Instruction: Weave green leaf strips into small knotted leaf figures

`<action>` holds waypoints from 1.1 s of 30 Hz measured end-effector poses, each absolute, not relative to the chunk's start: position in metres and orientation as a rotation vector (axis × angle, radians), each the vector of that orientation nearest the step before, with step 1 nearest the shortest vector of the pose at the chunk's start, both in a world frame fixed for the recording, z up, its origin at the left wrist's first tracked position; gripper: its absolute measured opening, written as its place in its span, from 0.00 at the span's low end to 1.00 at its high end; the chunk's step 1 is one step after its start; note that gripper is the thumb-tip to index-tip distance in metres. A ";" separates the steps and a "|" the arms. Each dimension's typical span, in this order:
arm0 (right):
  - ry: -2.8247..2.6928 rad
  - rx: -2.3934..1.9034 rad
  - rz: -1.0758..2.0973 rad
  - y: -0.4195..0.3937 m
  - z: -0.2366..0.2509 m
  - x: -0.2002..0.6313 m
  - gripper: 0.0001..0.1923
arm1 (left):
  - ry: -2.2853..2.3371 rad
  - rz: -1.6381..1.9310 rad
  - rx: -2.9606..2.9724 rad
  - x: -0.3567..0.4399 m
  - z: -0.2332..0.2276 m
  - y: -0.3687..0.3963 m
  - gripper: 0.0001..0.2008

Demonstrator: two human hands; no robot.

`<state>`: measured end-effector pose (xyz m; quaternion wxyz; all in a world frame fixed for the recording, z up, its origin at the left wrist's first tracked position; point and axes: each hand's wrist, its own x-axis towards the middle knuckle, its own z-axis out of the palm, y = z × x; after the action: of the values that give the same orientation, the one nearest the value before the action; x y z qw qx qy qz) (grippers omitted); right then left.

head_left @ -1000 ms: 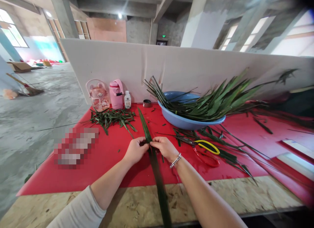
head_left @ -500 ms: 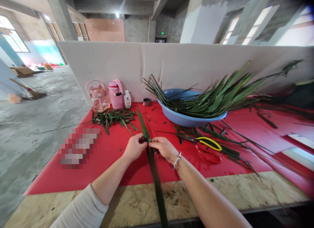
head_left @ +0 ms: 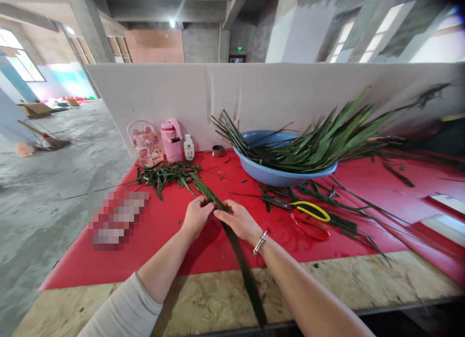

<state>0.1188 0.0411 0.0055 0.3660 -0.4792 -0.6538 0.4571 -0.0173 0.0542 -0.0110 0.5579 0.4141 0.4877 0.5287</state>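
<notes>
A long green palm leaf strip (head_left: 239,254) runs from the middle of the red-covered table (head_left: 156,254) toward me and past its front edge. My left hand (head_left: 198,213) pinches it from the left, thumb and fingers closed. From the other side my right hand (head_left: 238,218), with a silver bangle at the wrist, grips the same strip close to the left fingertips. The strip's upper end points away and to the left, near a pile of cut leaf pieces (head_left: 163,177). The fingers hide the stretch between them.
At the back stands a blue basin (head_left: 286,179) full of long leaves. Scissors (head_left: 308,211) with yellow and red handles lie among leaf scraps on the right. A clear pink bottle (head_left: 147,145), a pink flask (head_left: 172,141), a white bottle (head_left: 188,148) and a small tin (head_left: 217,151) line the white panel.
The leaf strip has turned, its far end swinging left and its near end right. Both hands still hold it, having shifted slightly left.
</notes>
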 end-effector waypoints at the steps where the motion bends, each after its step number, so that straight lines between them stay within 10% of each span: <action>1: -1.716 -1.253 1.158 0.042 0.005 0.118 0.12 | 1.166 1.260 0.975 -0.017 -0.012 0.054 0.05; 27: -2.229 -1.250 1.592 0.044 0.027 0.156 0.03 | 1.153 1.604 0.348 -0.069 0.000 0.085 0.08; 33: -2.113 -1.253 1.648 0.044 0.026 0.154 0.03 | 1.060 1.516 0.302 -0.077 0.007 0.085 0.22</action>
<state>0.1542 0.0436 0.0264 0.0916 -0.4218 -0.7112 0.5548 -0.0768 0.0847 0.0067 0.5922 0.1298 0.4557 0.6518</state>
